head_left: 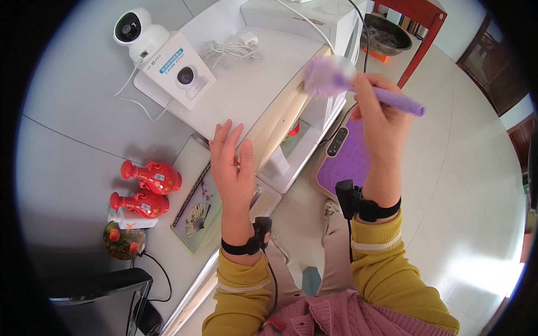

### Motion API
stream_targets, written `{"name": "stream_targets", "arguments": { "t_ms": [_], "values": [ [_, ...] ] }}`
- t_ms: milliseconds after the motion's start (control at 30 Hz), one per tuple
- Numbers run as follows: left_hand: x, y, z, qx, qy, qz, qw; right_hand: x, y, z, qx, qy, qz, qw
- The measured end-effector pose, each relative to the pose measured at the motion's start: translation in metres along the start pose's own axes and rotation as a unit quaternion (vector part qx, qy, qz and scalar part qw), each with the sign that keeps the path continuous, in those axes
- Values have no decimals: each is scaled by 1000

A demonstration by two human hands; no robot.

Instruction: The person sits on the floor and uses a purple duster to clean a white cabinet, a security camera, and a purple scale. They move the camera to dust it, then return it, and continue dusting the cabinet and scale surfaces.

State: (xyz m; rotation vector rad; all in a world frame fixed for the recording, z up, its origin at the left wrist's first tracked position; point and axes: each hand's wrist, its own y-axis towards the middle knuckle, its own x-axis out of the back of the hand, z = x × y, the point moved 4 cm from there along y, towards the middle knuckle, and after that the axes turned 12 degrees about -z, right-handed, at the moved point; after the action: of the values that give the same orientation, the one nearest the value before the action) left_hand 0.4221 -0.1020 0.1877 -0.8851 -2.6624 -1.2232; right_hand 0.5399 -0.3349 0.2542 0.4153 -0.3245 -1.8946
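Round dark metal basin (395,49): far R, contents unclear
L hand (232,168): open, palm dn
R hand (384,115): gripping lilac fluffy-headed duster (326,77)

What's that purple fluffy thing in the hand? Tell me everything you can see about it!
It looks like a purple duster. Its fluffy head, whitish on one side, is blurred. The smooth, plastic-looking purple handle is straight. The right hand grips it, the handle's free end pointing right and slightly down. The head is by the pale wooden strip; whether they touch, I can't tell.
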Motion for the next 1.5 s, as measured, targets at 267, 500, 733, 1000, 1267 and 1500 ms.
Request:
{"name": "stream_targets", "arguments": {
  "t_ms": [267,500,733,1000,1267,1500],
  "values": [
    [-2,-2,3,-18,35,14,999,10,0,10,-95,15,32,995],
    [4,-2,2,-65,85,33,994,11,0,21,-139,36,72,987],
    [36,24,-9,117,-3,72,990,15,-2,25,-165,48,78,982],
    [85,154,-42,11,100,-76,992,24,2,14,-170,76,60,981],
    [56,246,-47,70,216,-118,967,25,12,7,-124,55,19,991],
    [32,275,-29,80,234,-161,955,27,22,-5,-170,63,43,982]
  ]
}}
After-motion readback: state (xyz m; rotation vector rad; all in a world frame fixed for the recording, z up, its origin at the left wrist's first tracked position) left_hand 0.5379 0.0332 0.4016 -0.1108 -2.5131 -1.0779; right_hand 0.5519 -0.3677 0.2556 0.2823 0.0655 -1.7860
